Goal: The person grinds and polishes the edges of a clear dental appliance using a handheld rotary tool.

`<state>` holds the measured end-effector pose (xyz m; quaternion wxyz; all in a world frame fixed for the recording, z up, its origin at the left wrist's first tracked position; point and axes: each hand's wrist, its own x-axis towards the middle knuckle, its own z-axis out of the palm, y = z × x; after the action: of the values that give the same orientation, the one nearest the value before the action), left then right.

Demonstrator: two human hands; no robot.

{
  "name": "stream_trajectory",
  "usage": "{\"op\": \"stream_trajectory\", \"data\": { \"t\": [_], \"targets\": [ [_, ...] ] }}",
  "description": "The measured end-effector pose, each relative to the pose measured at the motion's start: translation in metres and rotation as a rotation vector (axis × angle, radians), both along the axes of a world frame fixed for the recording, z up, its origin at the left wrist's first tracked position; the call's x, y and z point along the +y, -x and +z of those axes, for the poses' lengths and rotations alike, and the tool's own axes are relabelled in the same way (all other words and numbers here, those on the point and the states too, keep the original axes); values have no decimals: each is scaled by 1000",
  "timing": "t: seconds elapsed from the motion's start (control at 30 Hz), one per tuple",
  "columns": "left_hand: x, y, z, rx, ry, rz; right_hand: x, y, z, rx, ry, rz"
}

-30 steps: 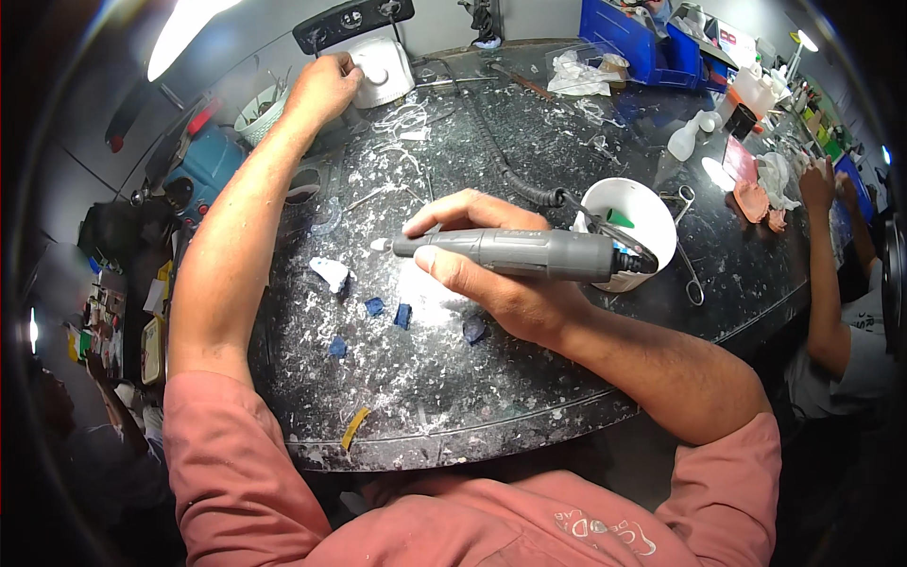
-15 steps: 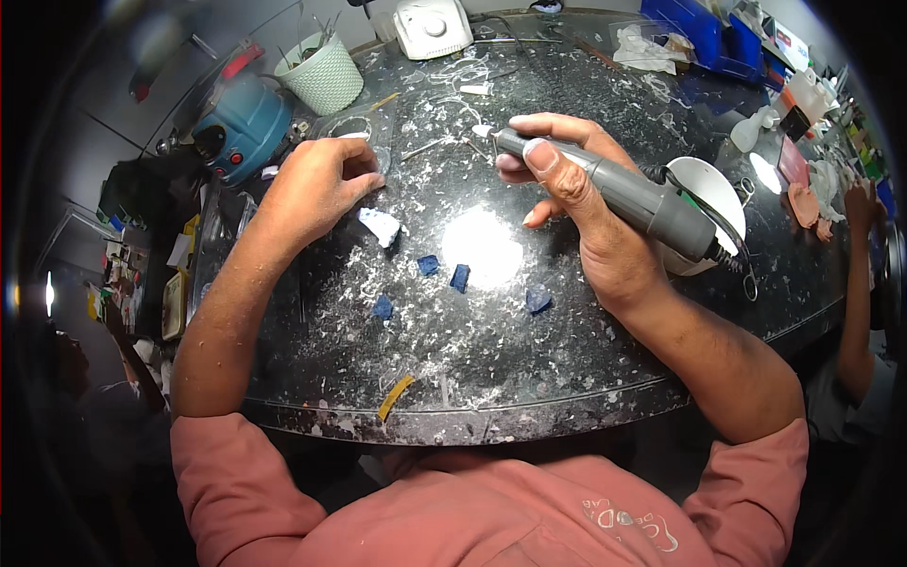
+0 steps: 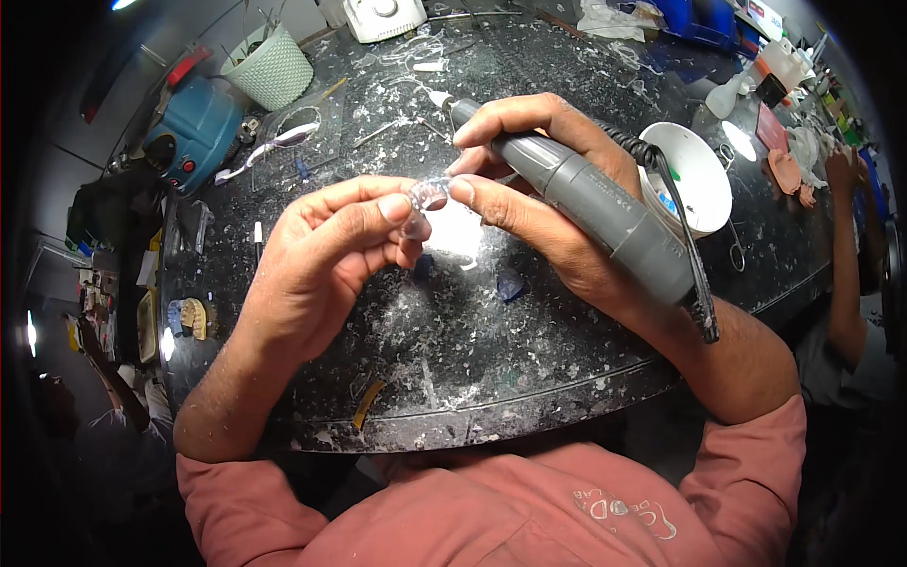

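My left hand (image 3: pixel 321 250) pinches a small, clear, curved plastic piece (image 3: pixel 430 189) between thumb and fingers over the middle of the bench. My right hand (image 3: pixel 557 241) grips a grey rotary handpiece (image 3: pixel 624 227), its white tip pointing away to the upper left; the thumb of that hand also touches the clear piece. A dark blue fragment (image 3: pixel 510 287) lies below them. A coiled cord runs from the handpiece past a white bucket (image 3: pixel 709 180).
The speckled black bench (image 3: pixel 453 378) holds a woven pot (image 3: pixel 269 76), blue machine (image 3: pixel 189 128), white box (image 3: pixel 385 19), dental models (image 3: pixel 194 319), scissors (image 3: pixel 737 253), pink pieces (image 3: pixel 784 172) and a yellow strip (image 3: pixel 367 404). Co-workers sit at left (image 3: pixel 104 416) and right (image 3: pixel 841 274).
My left hand came down from the white box to the middle and now holds the clear piece. My right hand turned the handpiece diagonally and moved its thumb onto that piece.
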<state>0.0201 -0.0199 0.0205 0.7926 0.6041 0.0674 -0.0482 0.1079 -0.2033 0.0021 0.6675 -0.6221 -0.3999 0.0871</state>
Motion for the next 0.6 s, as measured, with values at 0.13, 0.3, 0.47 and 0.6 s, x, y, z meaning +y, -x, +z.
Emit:
{"op": "stream_trajectory", "data": {
  "t": [0.13,0.3,0.47,0.6],
  "targets": [
    [-3,3,-8,-6,23,-5,0,-2,-2,49,21,-6],
    [1,0,-19,-20,68,-39,0,-1,-6,-31,33,-12],
    [-10,5,-22,-125,-92,-56,0,-2,-6,57,43,-38],
    [-14,9,-21,-117,-95,-118,0,4,-5,62,60,42]
  ]
}}
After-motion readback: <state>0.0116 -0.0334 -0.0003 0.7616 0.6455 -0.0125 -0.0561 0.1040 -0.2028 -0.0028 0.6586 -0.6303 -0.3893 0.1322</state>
